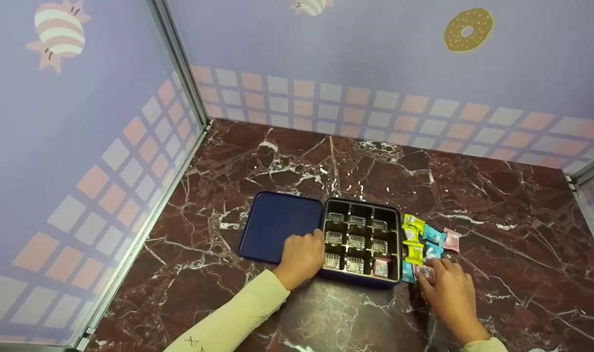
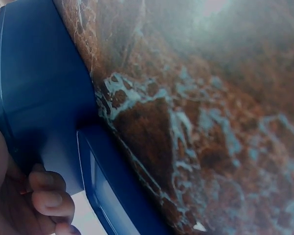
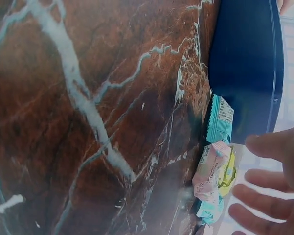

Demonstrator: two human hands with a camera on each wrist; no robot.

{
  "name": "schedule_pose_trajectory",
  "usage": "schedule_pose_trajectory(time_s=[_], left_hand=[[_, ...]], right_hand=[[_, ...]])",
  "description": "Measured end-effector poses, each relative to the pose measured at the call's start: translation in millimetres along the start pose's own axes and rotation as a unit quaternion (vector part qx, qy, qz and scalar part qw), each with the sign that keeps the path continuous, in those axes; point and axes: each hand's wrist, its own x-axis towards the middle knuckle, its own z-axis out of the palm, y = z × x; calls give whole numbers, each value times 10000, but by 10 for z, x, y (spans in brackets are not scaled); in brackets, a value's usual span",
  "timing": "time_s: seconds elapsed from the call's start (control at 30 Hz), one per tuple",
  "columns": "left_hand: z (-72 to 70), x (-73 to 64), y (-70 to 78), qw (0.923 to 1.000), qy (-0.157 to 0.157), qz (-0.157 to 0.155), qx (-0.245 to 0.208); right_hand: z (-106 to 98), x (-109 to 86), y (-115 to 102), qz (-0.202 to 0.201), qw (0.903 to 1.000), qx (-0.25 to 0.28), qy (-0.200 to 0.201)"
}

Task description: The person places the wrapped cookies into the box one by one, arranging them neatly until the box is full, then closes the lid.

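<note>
A dark blue tin box with a black tray of square compartments stands on the table. One pink wrapped candy lies in its front right compartment. The left hand holds the tin by its left edge; curled fingers show against the side in the left wrist view. Right of the tin lie yellow candies, blue candies and pink candies. Over the front ones is the right hand, fingers spread, nearest a pink candy. Its fingers hold nothing in the right wrist view.
The blue lid lies flat against the tin's left side. Underneath is a dark red marbled table. Printed panels enclose it, with a back wall and a left wall joined by a metal post.
</note>
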Motion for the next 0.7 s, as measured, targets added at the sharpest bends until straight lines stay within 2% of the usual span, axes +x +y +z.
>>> schedule_pose_trajectory(time_s=[0.53,0.7], left_hand=[[-1,5,5,9997,-200,-84,-115],[-9,-4,-5,10000,52,16,-78]], right_hand=[[31,-7,-9,516,9978,-127,-397],[66,-11,-2,394,9989,-84,-232]])
